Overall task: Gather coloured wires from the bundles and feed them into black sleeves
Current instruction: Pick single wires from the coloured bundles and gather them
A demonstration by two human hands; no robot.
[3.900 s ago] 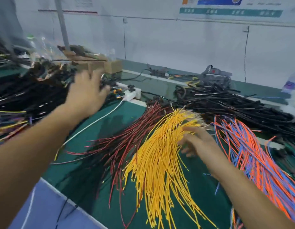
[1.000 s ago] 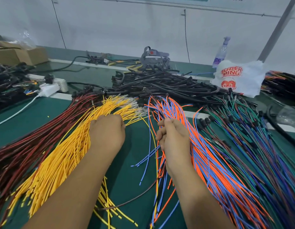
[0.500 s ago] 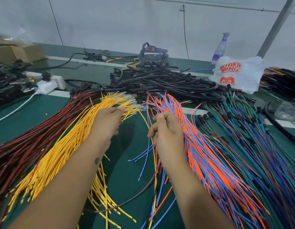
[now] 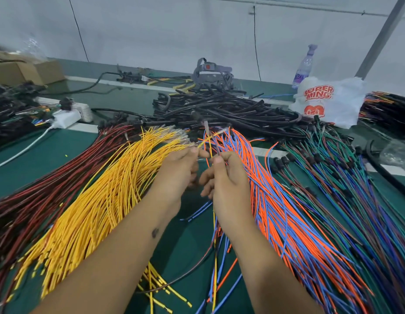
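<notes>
While the bundles are lying fanned across the green bench (image 4: 88, 152), both hands are meeting between them. The left hand (image 4: 177, 171) is pinching a yellow wire (image 4: 202, 142) pulled off the yellow bundle (image 4: 111, 189); the right hand (image 4: 228, 177) is pinching a few collected wires (image 4: 214, 264) (likely to even their tips for sleeving). These are running lengthwise away from the person, tips aimed at the black sleeves (image 4: 219, 109) piled beyond.

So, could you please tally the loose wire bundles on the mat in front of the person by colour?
Dark red bundle: 1
Yellow bundle: 1
Orange-and-blue bundle: 1
Green, blue and purple bundle: 1
Total: 4
</notes>
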